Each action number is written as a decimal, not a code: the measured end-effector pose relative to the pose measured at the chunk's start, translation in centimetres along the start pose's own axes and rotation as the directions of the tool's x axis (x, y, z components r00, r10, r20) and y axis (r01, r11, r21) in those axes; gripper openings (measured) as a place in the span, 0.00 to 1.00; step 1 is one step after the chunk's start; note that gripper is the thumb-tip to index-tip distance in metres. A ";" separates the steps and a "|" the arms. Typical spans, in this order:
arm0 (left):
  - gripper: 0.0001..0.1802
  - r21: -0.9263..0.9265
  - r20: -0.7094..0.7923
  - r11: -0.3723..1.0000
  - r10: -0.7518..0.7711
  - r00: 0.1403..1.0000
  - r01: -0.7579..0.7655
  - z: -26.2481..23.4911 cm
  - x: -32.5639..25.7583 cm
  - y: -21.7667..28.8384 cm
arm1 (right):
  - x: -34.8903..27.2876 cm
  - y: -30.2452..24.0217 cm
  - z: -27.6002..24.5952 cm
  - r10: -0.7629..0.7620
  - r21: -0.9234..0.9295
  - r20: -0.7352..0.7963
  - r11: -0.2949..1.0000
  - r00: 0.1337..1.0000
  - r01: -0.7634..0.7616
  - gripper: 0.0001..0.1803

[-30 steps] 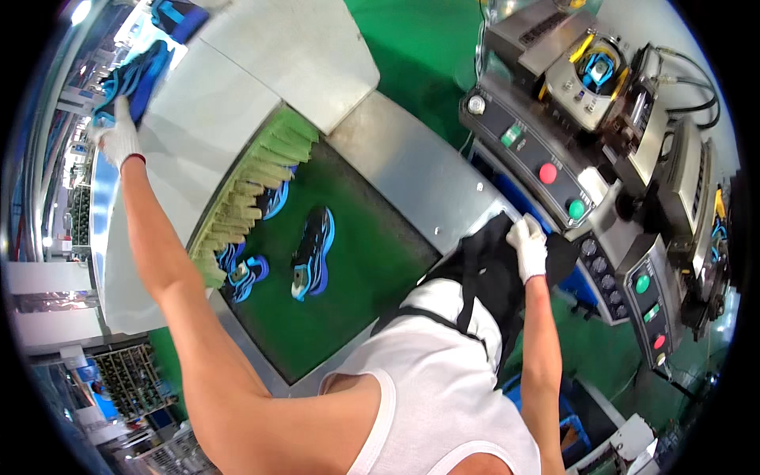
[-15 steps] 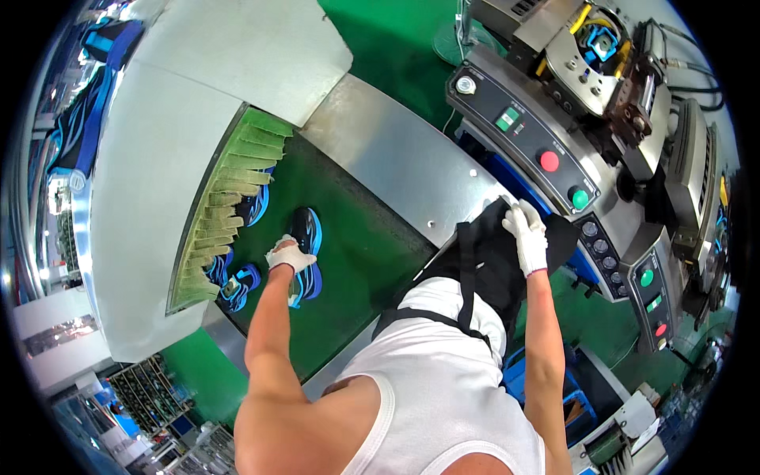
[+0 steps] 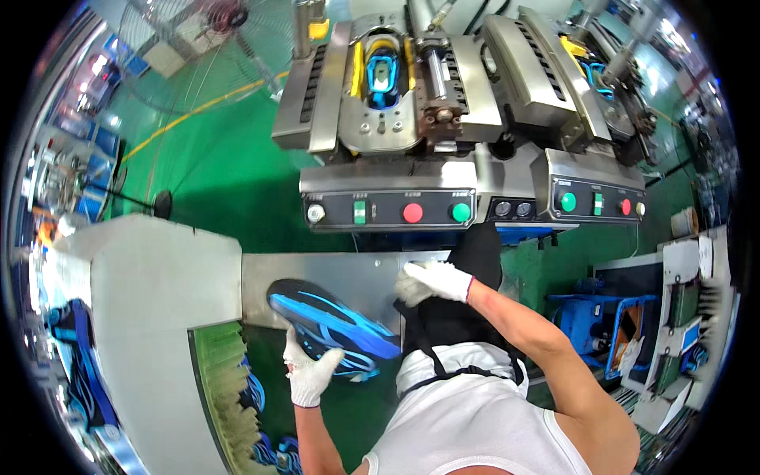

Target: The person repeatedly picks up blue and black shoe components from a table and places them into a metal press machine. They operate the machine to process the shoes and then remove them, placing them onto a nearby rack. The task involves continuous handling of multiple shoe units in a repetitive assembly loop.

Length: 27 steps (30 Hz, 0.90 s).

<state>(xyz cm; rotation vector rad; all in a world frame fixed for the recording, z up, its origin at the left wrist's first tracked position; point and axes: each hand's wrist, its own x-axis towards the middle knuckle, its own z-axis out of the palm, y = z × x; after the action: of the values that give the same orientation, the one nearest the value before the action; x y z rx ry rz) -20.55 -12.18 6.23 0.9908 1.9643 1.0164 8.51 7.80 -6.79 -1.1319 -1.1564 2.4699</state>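
A black and blue sneaker [image 3: 336, 318] is tilted on its side above the belt and the metal edge, slightly blurred. My left hand [image 3: 313, 376], in a white knit glove, grips it from the near side; the fingers are partly hidden behind the shoe and the thumb sticks out. To the right of the shoe, my right hand [image 3: 439, 281], also gloved, hovers over my black trouser leg with nothing visible in it. Its fingers point left, apart and a little smeared. Ahead, another blue-and-black shoe [image 3: 382, 75] sits in the left station of a metal machine [image 3: 380, 134].
A control panel [image 3: 388, 206] with red and green buttons fronts the machine. On my left, a grey-white housing [image 3: 142, 301] has a green strip curtain [image 3: 222, 388], with more shoes [image 3: 273, 451] beside it. A floor fan [image 3: 210, 47] stands far left; a blue crate [image 3: 590, 332] lies right.
My view has swung right to face the machine. The sneaker has come up off the green belt in my left hand. My right hand has moved away from the trouser leg toward the shoe.
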 end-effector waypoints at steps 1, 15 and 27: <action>0.51 -0.273 0.126 0.962 0.043 0.991 -0.007 0.6 1.1 3.0 | -0.2 0.0 0.6 -0.015 0.236 0.156 0.971 0.988 -0.022 0.37; 0.38 0.279 0.380 0.476 0.743 0.551 -0.834 15.2 30.7 24.4 | -13.8 1.1 -4.7 -0.200 0.814 -0.278 0.470 0.940 0.341 0.30; 0.48 0.752 0.093 0.603 0.302 0.949 -0.266 28.0 46.8 30.3 | -20.7 4.9 -5.6 -0.230 0.708 -0.617 0.254 0.752 0.659 0.34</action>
<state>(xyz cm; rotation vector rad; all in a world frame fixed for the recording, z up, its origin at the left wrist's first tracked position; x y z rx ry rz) -9.48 49.14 9.11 1.8006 2.3667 0.2995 27.49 -1.73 -0.99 -0.6839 0.1324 1.7277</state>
